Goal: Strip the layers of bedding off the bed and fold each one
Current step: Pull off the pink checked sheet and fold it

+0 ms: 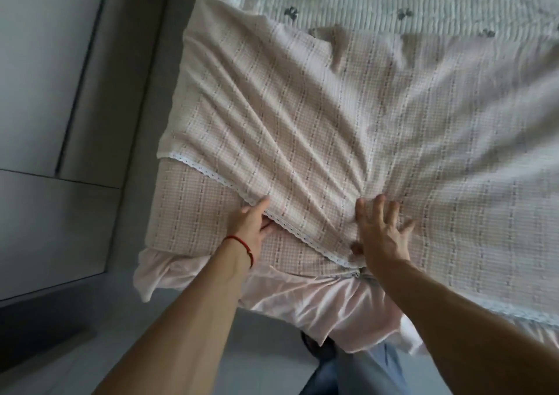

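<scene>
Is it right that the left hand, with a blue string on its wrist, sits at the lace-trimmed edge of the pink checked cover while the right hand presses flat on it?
Not quite: in the head view the string on the wrist is red, not blue. The rest holds: the left hand is at the lace-trimmed edge of the pink checked cover, and the right hand presses flat on it.

Room surroundings: left side and near floor

Grey wall panelling (60, 71) occupies the left of the scene, smooth and matt. A dark vertical slot (81, 74) runs down it; a horizontal seam crosses lower down. Pale grey floor (60, 361) shows at near left. Light is soft, even and cool. No window in view.
</scene>
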Demonstrator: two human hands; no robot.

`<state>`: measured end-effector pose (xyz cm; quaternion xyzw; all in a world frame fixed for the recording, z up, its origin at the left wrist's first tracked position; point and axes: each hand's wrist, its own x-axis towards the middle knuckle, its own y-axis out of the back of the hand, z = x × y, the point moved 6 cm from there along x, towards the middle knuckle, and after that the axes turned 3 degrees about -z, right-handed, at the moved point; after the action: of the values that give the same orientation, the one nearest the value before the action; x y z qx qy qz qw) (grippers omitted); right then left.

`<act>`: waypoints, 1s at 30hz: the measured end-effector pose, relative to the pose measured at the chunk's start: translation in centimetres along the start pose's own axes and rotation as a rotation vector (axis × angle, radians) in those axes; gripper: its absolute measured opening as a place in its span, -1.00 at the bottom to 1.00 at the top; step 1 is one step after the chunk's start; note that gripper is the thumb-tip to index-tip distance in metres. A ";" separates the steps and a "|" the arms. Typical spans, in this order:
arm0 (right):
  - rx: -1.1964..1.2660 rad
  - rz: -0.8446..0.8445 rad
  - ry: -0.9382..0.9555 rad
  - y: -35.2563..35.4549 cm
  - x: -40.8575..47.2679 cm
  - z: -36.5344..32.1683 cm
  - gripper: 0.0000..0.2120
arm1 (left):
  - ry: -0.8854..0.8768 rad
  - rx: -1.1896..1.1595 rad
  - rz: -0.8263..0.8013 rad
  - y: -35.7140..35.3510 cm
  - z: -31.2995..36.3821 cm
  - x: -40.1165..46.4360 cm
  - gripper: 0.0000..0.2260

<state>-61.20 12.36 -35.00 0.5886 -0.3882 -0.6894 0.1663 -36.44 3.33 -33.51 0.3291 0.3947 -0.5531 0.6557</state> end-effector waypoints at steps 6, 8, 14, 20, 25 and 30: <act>-0.052 -0.008 -0.056 -0.7 0.4 -0.2 -0.02 | 0.046 -0.169 -0.022 4.1 8.7 5.2 -0.44; -0.064 -0.002 -0.070 -0.8 0.5 -0.1 -0.03 | 0.051 -0.266 -0.027 4.8 10.3 6.4 -0.38; 0.029 0.019 -0.165 -0.1 -0.1 -0.5 0.00 | 0.019 -0.307 -0.112 4.8 12.6 5.8 -0.76; 0.831 0.471 -0.292 6.7 -7.1 -8.4 -0.87 | -0.001 -0.219 -0.156 9.5 14.3 6.5 -0.79; 1.719 -0.069 -0.274 5.0 -7.6 -23.2 -0.64 | 0.009 -0.225 -0.192 12.3 16.5 8.7 -0.85; 2.306 0.124 -0.535 5.0 -4.2 -26.2 -0.41 | -0.018 -0.144 -0.293 15.2 16.9 7.6 -0.92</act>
<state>-36.61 3.12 -28.67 0.2083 -0.8306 -0.0242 -0.5159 -18.27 -12.25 -32.32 0.2153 0.4713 -0.6159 0.5934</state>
